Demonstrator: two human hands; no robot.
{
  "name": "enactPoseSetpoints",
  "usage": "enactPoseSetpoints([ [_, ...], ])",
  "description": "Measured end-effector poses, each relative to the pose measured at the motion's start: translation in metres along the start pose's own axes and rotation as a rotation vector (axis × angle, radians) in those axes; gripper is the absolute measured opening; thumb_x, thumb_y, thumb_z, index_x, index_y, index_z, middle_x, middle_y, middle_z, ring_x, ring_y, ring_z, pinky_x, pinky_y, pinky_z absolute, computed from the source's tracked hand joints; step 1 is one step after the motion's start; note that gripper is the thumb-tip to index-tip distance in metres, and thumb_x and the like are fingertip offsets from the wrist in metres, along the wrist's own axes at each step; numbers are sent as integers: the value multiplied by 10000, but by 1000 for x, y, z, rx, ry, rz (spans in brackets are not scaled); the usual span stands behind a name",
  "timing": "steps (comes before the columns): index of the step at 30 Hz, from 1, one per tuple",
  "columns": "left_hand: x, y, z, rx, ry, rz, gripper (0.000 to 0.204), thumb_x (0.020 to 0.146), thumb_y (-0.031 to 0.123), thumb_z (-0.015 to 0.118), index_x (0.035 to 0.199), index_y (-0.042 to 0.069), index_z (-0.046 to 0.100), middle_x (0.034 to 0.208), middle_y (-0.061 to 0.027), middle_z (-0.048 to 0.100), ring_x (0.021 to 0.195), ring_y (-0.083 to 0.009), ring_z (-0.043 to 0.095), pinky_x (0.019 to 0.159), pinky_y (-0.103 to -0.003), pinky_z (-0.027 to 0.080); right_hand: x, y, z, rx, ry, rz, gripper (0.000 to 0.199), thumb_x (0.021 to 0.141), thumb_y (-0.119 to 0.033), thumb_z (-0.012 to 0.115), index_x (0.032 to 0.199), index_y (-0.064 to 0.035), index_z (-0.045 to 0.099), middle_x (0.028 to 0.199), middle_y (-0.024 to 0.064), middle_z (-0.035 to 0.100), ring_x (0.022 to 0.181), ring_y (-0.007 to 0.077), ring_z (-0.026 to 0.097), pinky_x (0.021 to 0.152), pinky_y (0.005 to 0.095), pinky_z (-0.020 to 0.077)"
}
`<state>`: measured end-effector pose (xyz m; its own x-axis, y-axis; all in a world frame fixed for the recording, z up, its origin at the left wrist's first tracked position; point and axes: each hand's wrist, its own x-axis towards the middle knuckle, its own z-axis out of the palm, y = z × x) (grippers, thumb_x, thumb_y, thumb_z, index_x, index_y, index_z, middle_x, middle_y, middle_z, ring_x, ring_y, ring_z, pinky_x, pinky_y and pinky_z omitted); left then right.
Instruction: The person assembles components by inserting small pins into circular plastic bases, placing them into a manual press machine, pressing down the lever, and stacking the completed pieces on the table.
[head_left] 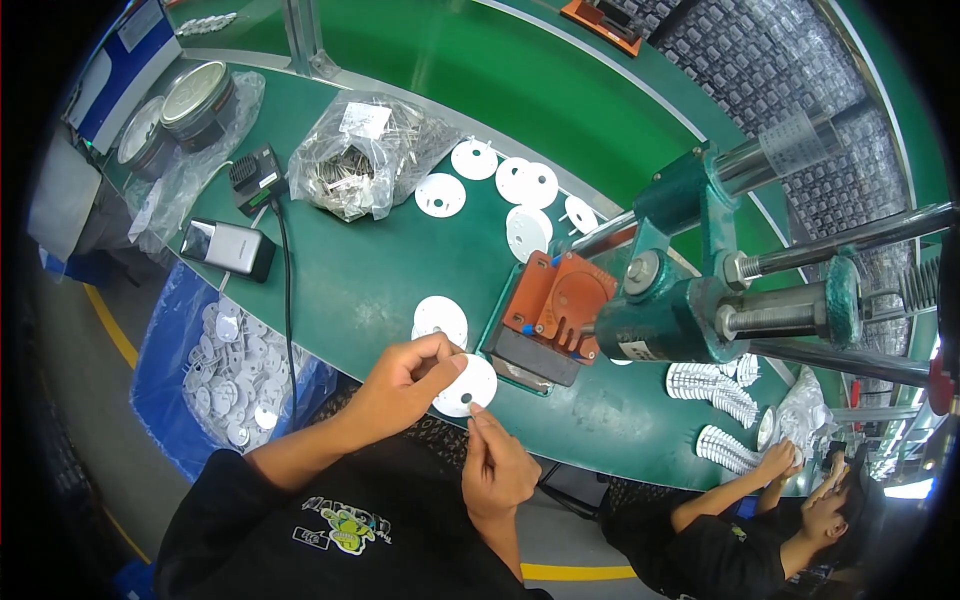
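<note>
Bright light, glints on metal rod (850, 240), bent edges, black corners

Wide downward head-height fisheye view

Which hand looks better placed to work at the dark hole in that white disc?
Probably the right hand: its fingertips are right beside the dark hole. The left hand holds the white disc by its upper-left edge, so it seems better suited to steadying.
</note>
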<state>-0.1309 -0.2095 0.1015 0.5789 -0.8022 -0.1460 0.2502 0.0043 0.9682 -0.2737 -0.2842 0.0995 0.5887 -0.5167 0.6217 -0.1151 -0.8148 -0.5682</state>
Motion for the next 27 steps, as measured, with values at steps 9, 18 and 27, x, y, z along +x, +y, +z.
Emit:
enactPoseSetpoints([
  [9,-2,6,1,-72,-92,-58,236,987,156,518,822,-9,553,890,-29,611,763,-47,505,661,-218,421,0,14,-13,-129,-79,-280,216,776,-31,748,985,-17,696,992,106,721,548,157,614,490,233,468],
  [18,3,28,12,89,-60,116,228,981,160,525,1125,-4,590,1118,-96,588,919,-152,598,724,-265,528,47,35,-36,-358,132,-103,234,770,71,699,1001,45,673,974,183,710,874,302,712,696,328,568],
  [27,7,23,10,460,-43,494,188,880,34,592,1066,23,622,1106,-123,615,1048,-266,587,909,-364,471,82,35,-22,-481,-121,-30,346,820,0,683,1163,-9,635,1064,123,690,771,256,699,608,318,539],
])
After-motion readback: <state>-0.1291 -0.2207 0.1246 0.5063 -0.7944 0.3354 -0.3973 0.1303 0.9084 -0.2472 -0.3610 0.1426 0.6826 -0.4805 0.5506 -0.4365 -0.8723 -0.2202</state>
